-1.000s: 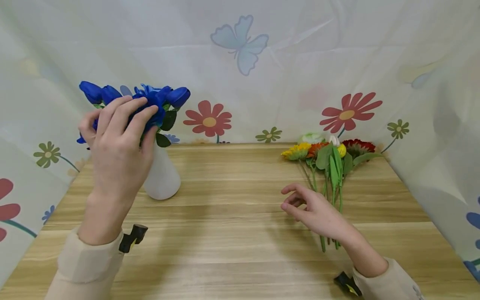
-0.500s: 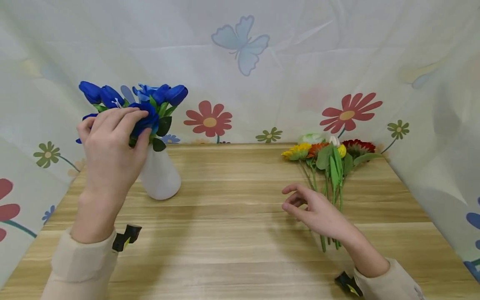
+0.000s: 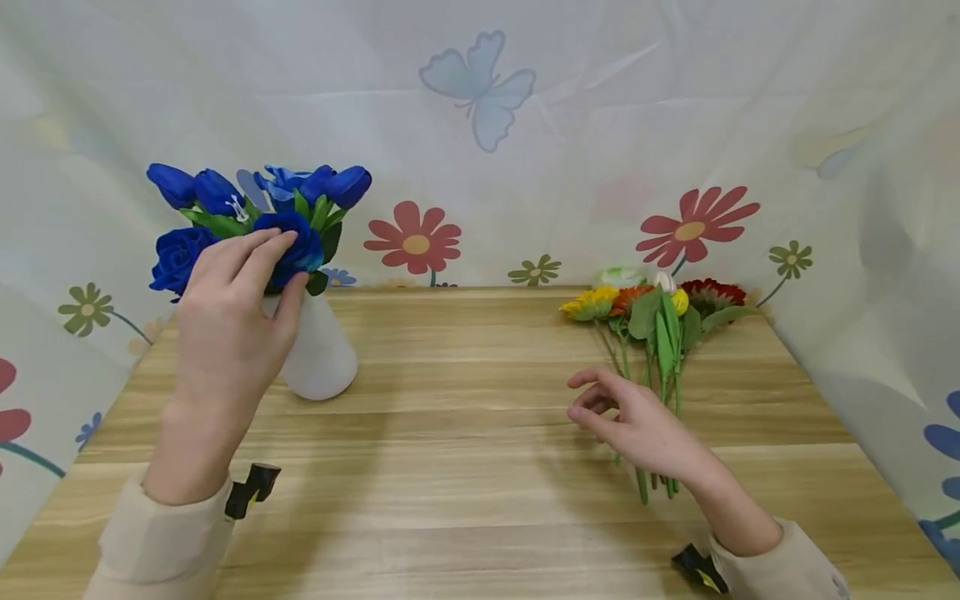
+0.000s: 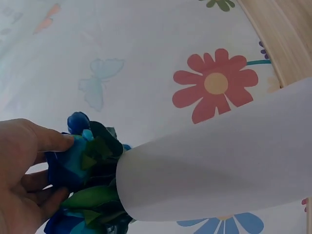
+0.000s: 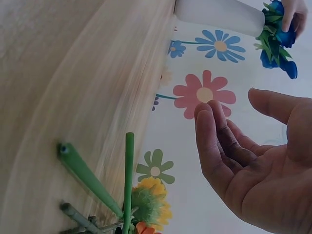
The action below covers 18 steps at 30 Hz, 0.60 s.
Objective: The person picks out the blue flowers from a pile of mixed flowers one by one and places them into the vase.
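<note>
A white vase (image 3: 318, 354) stands at the left of the table, filled with blue roses and blue tulips (image 3: 174, 185). My left hand (image 3: 232, 308) holds a blue rose (image 3: 300, 246) at the front of the bunch. In the left wrist view, the thumb (image 4: 56, 140) lies on one side of that bloom and fingers are on the other. My right hand (image 3: 637, 421) hovers at the right, fingers loosely bent, holding nothing. Behind and below it lie loose cut flowers (image 3: 663, 325): yellow, orange, dark red and white heads on green stems.
The wooden table (image 3: 465, 467) runs between the vase and the loose flowers. A printed cloth (image 3: 480, 175) with flowers and a butterfly hangs along the back and both sides. A second blue rose (image 3: 180, 258) is left of my left hand.
My left hand has come down from the top of the bunch to the front rose, uncovering more blooms. The bunch has shifted slightly left. My right hand has hardly moved.
</note>
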Available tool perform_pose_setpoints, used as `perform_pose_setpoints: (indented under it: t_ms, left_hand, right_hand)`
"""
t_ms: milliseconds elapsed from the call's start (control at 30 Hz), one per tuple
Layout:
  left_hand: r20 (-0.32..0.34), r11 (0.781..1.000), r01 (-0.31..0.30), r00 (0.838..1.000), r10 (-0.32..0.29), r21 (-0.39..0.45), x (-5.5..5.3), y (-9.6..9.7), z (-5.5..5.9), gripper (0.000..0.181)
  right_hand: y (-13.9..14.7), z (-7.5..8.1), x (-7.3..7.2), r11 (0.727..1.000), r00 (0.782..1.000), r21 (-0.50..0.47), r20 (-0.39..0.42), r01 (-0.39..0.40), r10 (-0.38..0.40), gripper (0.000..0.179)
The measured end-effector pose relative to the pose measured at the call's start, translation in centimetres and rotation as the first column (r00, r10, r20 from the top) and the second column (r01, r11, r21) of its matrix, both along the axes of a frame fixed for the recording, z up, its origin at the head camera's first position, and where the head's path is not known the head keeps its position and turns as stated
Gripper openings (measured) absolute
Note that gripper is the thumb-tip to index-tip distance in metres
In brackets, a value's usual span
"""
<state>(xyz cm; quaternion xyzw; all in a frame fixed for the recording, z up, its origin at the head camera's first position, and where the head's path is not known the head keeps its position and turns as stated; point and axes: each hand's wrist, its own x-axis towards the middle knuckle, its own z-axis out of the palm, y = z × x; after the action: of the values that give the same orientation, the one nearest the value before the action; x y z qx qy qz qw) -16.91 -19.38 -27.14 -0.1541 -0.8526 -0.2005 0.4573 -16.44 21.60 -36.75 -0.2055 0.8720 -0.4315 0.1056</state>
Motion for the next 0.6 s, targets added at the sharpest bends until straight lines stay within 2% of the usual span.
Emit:
perform_pose_setpoints:
  t_ms: [133,367,433,500,600]
  left_hand:
    - [0.005,1.000,0.018,1.000,-0.018,-0.007,-0.1,0.0,-0.2,0.041]
    - [-0.014,0.993,0.003,1.000,-0.005,-0.115,-0.2,-0.1,-0.7,0.043]
    - [-0.021,0.994,0.017,1.000,-0.019,-0.111,-0.1,0.0,-0.9,0.046]
    - [-0.047,0.995,0.046,0.998,-0.050,-0.085,0.2,0.2,-1.0,0.048]
    - [-0.145,0.995,0.099,0.984,-0.101,-0.024,0.7,1.1,-1.1,0.044]
  right_hand:
    - [0.1,0.1,0.0,1.000,1.000,0.014,-0.012,0.007,-0.007,0.037]
    - [0.1,0.4,-0.2,1.000,1.000,0.018,-0.009,0.010,-0.010,0.034]
    - [0.1,0.4,-0.2,1.000,1.000,0.025,-0.019,0.013,-0.012,0.032]
    - [0.1,0.4,-0.3,0.999,0.999,0.039,-0.036,0.016,-0.014,0.030]
    - [0.3,0.4,-0.5,0.997,0.996,0.070,-0.083,0.033,-0.028,0.028]
